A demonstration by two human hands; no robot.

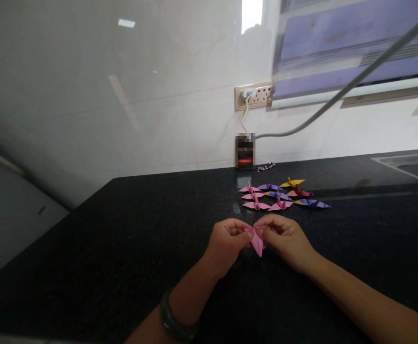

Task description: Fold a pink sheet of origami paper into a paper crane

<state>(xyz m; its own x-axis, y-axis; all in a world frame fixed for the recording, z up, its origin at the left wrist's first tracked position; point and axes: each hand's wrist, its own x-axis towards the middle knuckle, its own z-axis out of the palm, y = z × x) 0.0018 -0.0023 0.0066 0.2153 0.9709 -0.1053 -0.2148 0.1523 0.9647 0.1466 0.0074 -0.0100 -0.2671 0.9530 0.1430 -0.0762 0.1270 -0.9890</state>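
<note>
Between both hands is a folded piece of pink origami paper (pixel 257 243), its narrow point hanging down toward me. My left hand (pixel 226 242) pinches its left side between thumb and fingers. On the other side, my right hand (pixel 285 239) grips the paper the same way, thumb pressed against the front. The fingers cover the upper part of the fold. Just beyond the hands, several folded paper cranes stand in loose rows: a pink crane (pixel 256 204), a purple crane (pixel 312 203) and a yellow crane (pixel 293 182) among them.
A black countertop (pixel 140 229) meets a pale wall (pixel 176 119). A small dark box (pixel 245 152) stands at the wall beside a beaded strand (pixel 266 167). Above are a socket panel (pixel 262 97) and a grey cable (pixel 323 112). A sink edge (pixel 391 167) shows at right.
</note>
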